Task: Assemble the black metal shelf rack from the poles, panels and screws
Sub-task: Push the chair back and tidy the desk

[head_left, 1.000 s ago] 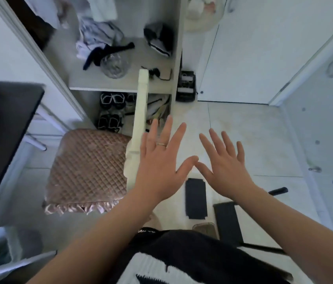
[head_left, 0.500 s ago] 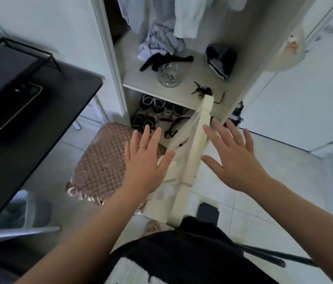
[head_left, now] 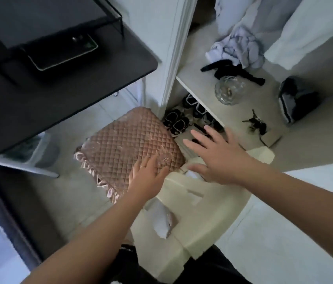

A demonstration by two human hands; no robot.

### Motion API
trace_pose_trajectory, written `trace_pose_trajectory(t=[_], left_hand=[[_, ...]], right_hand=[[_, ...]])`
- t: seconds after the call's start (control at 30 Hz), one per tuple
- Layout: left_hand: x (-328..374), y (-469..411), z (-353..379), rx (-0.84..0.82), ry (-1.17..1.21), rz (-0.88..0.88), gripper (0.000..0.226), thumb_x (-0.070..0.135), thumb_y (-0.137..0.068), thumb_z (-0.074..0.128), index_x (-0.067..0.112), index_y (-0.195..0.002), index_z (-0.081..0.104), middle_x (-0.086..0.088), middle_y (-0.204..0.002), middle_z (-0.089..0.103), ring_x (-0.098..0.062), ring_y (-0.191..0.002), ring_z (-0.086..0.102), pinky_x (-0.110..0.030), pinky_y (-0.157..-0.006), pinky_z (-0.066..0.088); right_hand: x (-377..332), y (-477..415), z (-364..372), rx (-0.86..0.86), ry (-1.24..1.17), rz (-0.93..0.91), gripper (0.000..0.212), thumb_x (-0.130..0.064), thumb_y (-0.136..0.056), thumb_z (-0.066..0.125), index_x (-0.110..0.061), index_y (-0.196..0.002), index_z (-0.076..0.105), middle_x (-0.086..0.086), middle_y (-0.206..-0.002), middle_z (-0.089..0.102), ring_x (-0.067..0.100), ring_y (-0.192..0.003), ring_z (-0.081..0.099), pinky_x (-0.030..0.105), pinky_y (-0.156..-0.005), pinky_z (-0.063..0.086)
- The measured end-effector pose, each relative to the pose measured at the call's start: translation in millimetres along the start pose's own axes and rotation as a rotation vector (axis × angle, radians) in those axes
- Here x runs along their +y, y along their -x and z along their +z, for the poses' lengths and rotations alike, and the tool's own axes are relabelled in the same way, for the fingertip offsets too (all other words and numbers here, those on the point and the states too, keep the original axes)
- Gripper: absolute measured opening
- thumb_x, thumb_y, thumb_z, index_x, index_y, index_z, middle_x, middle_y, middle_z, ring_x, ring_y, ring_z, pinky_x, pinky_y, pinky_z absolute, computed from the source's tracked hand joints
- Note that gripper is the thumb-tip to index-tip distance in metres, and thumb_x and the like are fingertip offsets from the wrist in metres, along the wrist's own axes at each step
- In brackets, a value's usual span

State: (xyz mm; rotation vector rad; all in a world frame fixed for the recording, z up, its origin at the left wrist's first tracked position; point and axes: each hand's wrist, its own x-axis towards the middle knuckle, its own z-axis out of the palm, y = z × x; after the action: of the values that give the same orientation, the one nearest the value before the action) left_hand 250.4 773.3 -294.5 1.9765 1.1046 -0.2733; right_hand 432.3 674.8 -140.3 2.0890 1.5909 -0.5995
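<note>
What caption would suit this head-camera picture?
Left hand and right hand spread open over a cream foam block beside a pink quilted cushion.

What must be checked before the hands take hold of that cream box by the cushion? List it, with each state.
1. Free left hand: ok, open and holding nothing, at the near corner of the pink cushion.
2. Free right hand: ok, fingers spread over the cream box.
3. Grip on the box: not ok, no fingers curl round it.
4. Hands touching the box: cannot tell.
5. Any poles, panels or screws in view: not ok, none show.
</note>
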Motion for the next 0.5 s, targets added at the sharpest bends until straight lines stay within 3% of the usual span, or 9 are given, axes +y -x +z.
trace_pose_trajectory(t=[0.1,0.3,0.43,0.5], left_hand=[[-9.5,-16.9,16.3,-0.017,0.028,-0.239,0.074,0.070,-0.093,0.034,0.032,-0.156,0.022,0.003,-0.166,0.019,-0.027,-0.153,0.006,-0.053,-0.122,0.011],[-6.0,-16.4,33.0,-0.045,0.105,-0.508,0.074,0.069,-0.093,0.036,0.033,-0.156,0.021,0.001,-0.165,0.021,-0.034,-0.153,0.007,-0.055,-0.122,0.014],[8.3,-12.8,37.8,-0.050,0.376,-0.638,0.070,0.052,-0.099,0.046,0.018,-0.156,0.027,-0.013,-0.159,0.032,-0.037,-0.140,0.038,-0.049,-0.111,0.039],[16.4,-11.5,40.1,-0.089,0.492,-0.699,0.065,0.045,-0.102,0.047,0.011,-0.154,0.030,-0.015,-0.156,0.036,-0.035,-0.136,0.043,-0.042,-0.108,0.041]], right_hand=[[16.4,-53.7,8.2,-0.073,0.065,-0.161,0.075,-0.074,-0.096,0.018,-0.040,-0.159,-0.004,-0.006,-0.170,-0.013,0.026,-0.155,-0.018,0.063,-0.118,-0.014],[23.1,-118.6,43.9,-0.295,0.238,-0.332,0.075,-0.071,-0.099,0.019,-0.037,-0.161,-0.004,-0.001,-0.170,-0.012,0.032,-0.155,-0.016,0.065,-0.117,-0.013],[14.3,-143.7,67.7,-0.499,0.198,-0.325,0.075,-0.069,-0.100,0.020,-0.032,-0.163,0.000,0.001,-0.171,-0.004,0.035,-0.156,-0.004,0.062,-0.120,-0.002],[9.7,-155.2,76.0,-0.622,0.082,-0.287,0.078,-0.066,-0.101,0.024,-0.023,-0.164,0.003,0.006,-0.171,0.002,0.033,-0.156,0.005,0.056,-0.125,0.007]])
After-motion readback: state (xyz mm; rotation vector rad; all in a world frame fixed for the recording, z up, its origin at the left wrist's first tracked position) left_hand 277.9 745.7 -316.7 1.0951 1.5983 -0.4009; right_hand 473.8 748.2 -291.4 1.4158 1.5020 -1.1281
